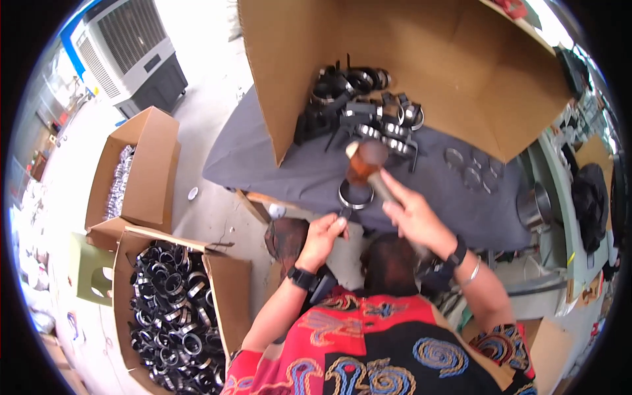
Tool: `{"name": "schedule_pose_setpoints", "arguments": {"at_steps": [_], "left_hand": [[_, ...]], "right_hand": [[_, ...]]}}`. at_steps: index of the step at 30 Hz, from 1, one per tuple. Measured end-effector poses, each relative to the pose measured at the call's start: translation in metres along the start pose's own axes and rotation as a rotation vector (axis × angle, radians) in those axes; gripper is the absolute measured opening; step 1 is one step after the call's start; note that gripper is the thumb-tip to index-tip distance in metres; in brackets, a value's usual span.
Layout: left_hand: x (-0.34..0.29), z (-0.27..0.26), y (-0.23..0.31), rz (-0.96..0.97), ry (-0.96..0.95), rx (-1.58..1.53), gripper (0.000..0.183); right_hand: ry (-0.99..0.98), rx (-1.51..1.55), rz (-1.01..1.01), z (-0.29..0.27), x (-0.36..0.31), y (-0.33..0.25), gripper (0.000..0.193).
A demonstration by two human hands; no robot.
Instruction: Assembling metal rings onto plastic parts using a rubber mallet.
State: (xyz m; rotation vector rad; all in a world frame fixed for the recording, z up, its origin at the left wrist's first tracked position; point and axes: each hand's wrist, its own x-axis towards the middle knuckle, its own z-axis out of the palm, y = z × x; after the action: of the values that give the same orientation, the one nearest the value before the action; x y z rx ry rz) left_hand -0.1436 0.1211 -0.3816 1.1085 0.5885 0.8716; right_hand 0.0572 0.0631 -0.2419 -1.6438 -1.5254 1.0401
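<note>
My left hand point(320, 241) is closed round the short black handle of a metal ring point(356, 207), which rests near the front edge of the cloth-covered table. In my right hand point(420, 221) is a mallet point(372, 155) with a blurred brown head and a pale end. The mallet's head is just above the far side of the ring; whether they touch, I cannot tell. Beyond it, a pile of black-handled metal rings point(370, 113) spreads from inside a cardboard box lying on its side.
The large cardboard box point(454, 79) stands open toward me on the dark tablecloth point(257, 155). Flat round discs point(473, 179) and a metal cylinder point(534, 204) are at right. On the floor at left are a carton of black-handled rings point(174, 309), a carton of shiny rings point(118, 187) and an air cooler point(128, 49).
</note>
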Motion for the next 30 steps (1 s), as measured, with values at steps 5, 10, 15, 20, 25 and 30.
{"name": "schedule_pose_setpoints", "arguments": {"at_steps": [5,10,15,20,25,30], "left_hand": [[-0.003,-0.001,0.000,0.020,0.056,0.022,0.025],[0.002,0.004,0.004,0.013,0.002,0.009,0.024],[-0.001,0.001,0.003,-0.003,0.043,0.024,0.024],[-0.003,0.006,0.009,-0.004,0.038,-0.032,0.025],[0.010,0.004,0.003,-0.015,0.069,0.025,0.024],[0.003,0.008,0.012,0.011,0.022,-0.035,0.024]], "right_hand": [[0.245,0.086,-0.225,-0.022,-0.021,-0.037,0.060],[0.137,-0.069,-0.014,0.005,-0.038,0.012,0.059],[0.141,0.173,0.064,-0.009,-0.046,0.001,0.060],[0.291,-0.201,-0.309,-0.002,-0.065,0.012,0.060],[0.102,-0.261,-0.356,-0.001,-0.058,0.028,0.061],[0.229,-0.367,-0.616,0.014,-0.046,-0.004,0.063]]}}
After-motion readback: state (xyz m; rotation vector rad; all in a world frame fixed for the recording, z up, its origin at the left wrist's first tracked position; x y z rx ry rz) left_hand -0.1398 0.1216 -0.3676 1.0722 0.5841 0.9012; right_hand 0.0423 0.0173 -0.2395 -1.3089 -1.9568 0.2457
